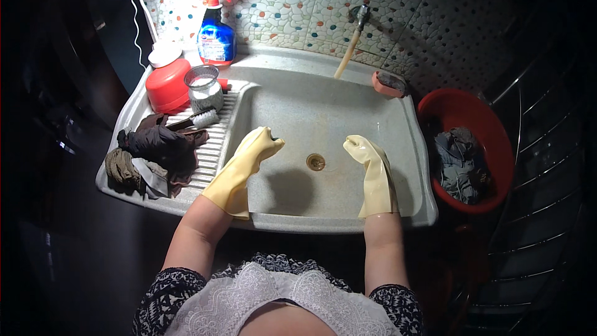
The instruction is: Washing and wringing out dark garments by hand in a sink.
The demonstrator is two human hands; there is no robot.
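Both my hands wear long pale yellow rubber gloves and hang over the grey speckled sink basin [298, 106]. My left hand [266, 139] is curled into a loose fist above the basin's left part, with a small dark gap at its fingers and nothing seen sticking out. Above the right part, my right hand [359, 144] is also closed, knuckles up, with no object showing in it. Between and slightly below the hands lies the brass-coloured drain [316, 162]. Closest to my left hand, on the ribbed drainboard [208, 171], sit dark crumpled cloths [163, 143] and a scrub brush [204, 118] with white bristles.
Behind the brush stand a glass jar [205, 90] of white powder, a red container [168, 84] and a blue spray bottle [216, 40]. A tap hose [349, 53] hangs at the back. A pink soap dish [389, 84] sits back right. Beyond, a red basin [500, 155] holds wet-looking clothes [460, 162].
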